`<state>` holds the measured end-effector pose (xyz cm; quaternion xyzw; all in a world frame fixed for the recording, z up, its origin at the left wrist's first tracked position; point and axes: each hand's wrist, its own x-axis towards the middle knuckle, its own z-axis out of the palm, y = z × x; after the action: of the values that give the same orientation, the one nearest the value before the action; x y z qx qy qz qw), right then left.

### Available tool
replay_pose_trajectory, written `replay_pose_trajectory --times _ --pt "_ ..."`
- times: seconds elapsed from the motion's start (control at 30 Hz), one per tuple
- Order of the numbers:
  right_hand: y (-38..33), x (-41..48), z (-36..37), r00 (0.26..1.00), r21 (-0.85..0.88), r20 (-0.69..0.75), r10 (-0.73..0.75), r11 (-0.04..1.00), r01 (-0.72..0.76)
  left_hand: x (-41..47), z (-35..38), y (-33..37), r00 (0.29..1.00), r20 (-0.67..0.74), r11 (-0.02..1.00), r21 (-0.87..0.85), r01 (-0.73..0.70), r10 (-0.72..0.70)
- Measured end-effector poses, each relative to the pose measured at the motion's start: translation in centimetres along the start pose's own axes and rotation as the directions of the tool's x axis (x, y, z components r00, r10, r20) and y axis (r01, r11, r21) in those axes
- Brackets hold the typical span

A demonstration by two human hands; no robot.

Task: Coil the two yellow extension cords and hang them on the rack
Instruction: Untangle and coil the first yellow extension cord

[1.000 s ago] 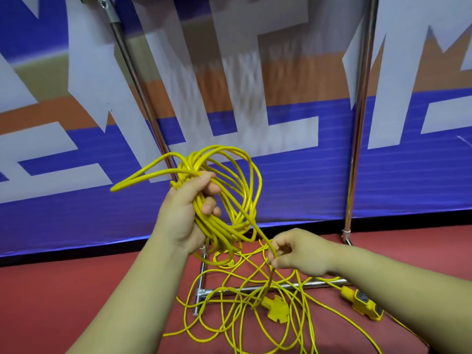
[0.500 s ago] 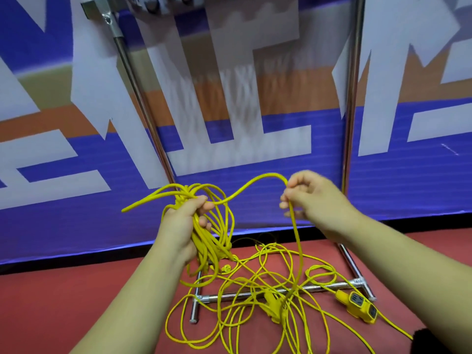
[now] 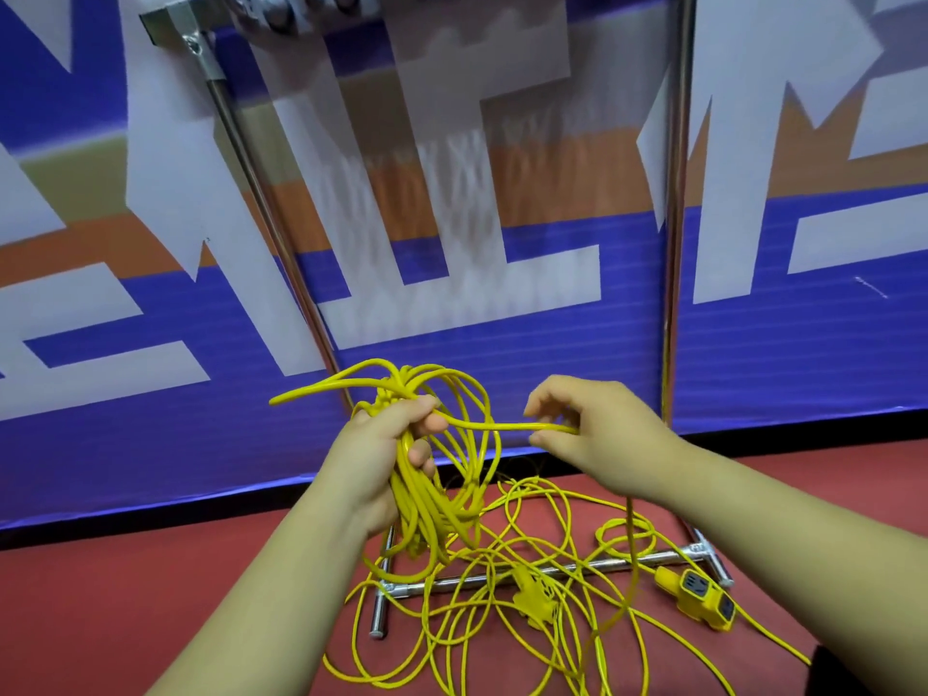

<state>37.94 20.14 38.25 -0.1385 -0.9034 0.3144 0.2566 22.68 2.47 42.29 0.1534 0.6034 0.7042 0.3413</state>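
My left hand (image 3: 386, 454) grips a bundle of yellow cord loops (image 3: 442, 474) at chest height in front of the rack. A single strand (image 3: 494, 427) runs level from that bundle to my right hand (image 3: 592, 434), which pinches it between thumb and fingers. From my right hand the cord drops to a loose yellow tangle (image 3: 527, 595) on the red floor. In the tangle lie a yellow plug (image 3: 533, 595) and a yellow socket block (image 3: 700, 597). The metal rack's left pole (image 3: 261, 203) and right pole (image 3: 675, 218) rise behind the cords.
The rack's base bar (image 3: 592, 567) and left foot (image 3: 380, 607) lie under the tangle on the red floor (image 3: 125, 595). A blue, white and orange banner wall (image 3: 803, 344) stands right behind the rack. The rack's top fitting (image 3: 170, 22) shows at upper left.
My right hand rose from the floor tangle with a strand, arced it up, and has now brought it down and left toward the bundle in my left hand. The left hand stayed put.
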Motion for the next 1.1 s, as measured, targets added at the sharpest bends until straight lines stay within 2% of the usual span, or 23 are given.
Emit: replay_pose_trajectory --times 0.07,0.13,0.17,0.23,0.3,0.37,0.43,0.5,0.57,0.6,0.67,0.8,0.9,0.93,1.0,1.1 --pt "-0.7 -0.2 0.5 0.997 0.007 -0.045 -0.064 0.998 0.064 -0.1 0.4 0.0 1.0 0.024 1.0 -0.001 0.004 -0.004" --pt "-1.3 -0.2 0.9 0.983 0.016 -0.16 -0.086 0.996 0.09 0.1 0.4 0.0 0.999 0.029 0.999 -0.033 0.019 -0.018" --pt "-1.2 0.1 0.9 0.97 0.023 -0.237 -0.052 0.998 0.059 0.2 0.4 0.0 0.999 0.03 0.999 -0.049 0.025 -0.023" --pt "-0.2 1.2 0.6 0.932 -0.019 -0.346 0.103 0.993 -0.117 0.4 0.2 -0.2 0.998 0.049 0.999 -0.034 0.04 -0.038" --pt "2.0 2.3 0.7 0.916 -0.212 -0.247 0.316 0.905 -0.37 0.6 -0.1 -0.5 0.996 0.062 0.997 0.036 0.063 -0.066" --pt "3.7 2.4 1.8 0.87 -0.423 -0.051 0.49 0.779 -0.463 0.6 -0.1 -0.8 0.992 0.073 0.992 0.085 0.094 -0.1" --pt "4.0 2.0 3.4 0.819 -0.541 0.157 0.552 0.742 -0.396 0.7 -0.2 -0.7 0.987 0.093 0.991 0.052 0.123 -0.128" --pt "3.6 2.0 4.3 0.811 -0.585 0.319 0.49 0.775 -0.239 1.0 -0.5 -0.4 0.985 0.101 0.989 -0.017 0.144 -0.142" --pt "3.0 2.1 4.5 0.844 -0.528 0.382 0.377 0.838 -0.135 1.3 -0.9 -0.2 0.983 0.105 0.988 -0.023 0.154 -0.15" --pt "2.8 2.1 4.4 0.874 -0.454 0.356 0.331 0.879 -0.148 1.4 -1.1 -0.2 0.984 0.102 0.989 -0.004 0.148 -0.146" --pt "2.6 1.9 3.9 0.904 -0.205 0.282 0.322 0.941 -0.271 1.5 -1.4 -0.3 0.988 0.096 0.992 0.041 0.117 -0.12" --pt "2.2 1.7 3.1 0.921 0.141 0.23 0.315 0.926 -0.351 1.4 -1.3 -0.5 0.988 0.095 0.992 0.04 0.121 -0.124" --pt "1.1 1.6 2.6 0.957 0.364 0.168 0.235 0.888 -0.282 1.3 -0.9 -0.5 0.988 0.091 0.992 0.005 0.126 -0.126" --pt "0.5 1.6 2.4 0.973 0.376 0.122 0.195 0.898 -0.227 1.2 -0.7 -0.5 0.988 0.095 0.992 -0.007 0.123 -0.122" --pt "-0.5 1.4 2.0 0.994 0.296 -0.011 0.106 0.95 -0.098 0.9 -0.4 -0.5 0.988 0.113 0.993 -0.021 0.113 -0.109" --pt "-2.5 1.1 1.3 0.975 0.238 -0.221 0.026 0.971 0.029 0.7 -0.3 -0.7 0.985 0.146 0.995 0.03 0.09 -0.093"
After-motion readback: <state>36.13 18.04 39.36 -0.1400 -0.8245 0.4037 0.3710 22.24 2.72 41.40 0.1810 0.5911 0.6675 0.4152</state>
